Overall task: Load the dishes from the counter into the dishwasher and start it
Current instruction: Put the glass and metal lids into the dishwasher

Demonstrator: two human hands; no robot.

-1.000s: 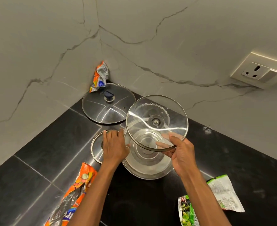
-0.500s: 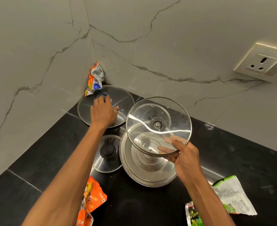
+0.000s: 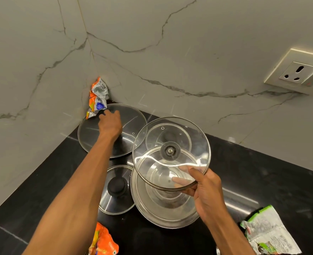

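My right hand (image 3: 207, 188) pinches the rim of a glass lid (image 3: 171, 153) and holds it tilted above the counter, underside towards me. Below it lies a round steel lid (image 3: 163, 208) flat on the black counter. A small glass lid with a black knob (image 3: 117, 188) lies just left of the steel one. In the back corner a large glass lid (image 3: 133, 126) lies flat. My left hand (image 3: 110, 124) reaches over its centre with fingers curled down, hiding the knob.
A crumpled orange wrapper (image 3: 97, 98) leans in the wall corner behind the large lid. Another orange wrapper (image 3: 104, 240) lies at the front, a green and white one (image 3: 269, 234) at the right. A wall socket (image 3: 299, 72) sits upper right.
My left hand left the small lid's rim and reached back to the large lid in the corner, closing over its centre. My right hand kept holding its glass lid.
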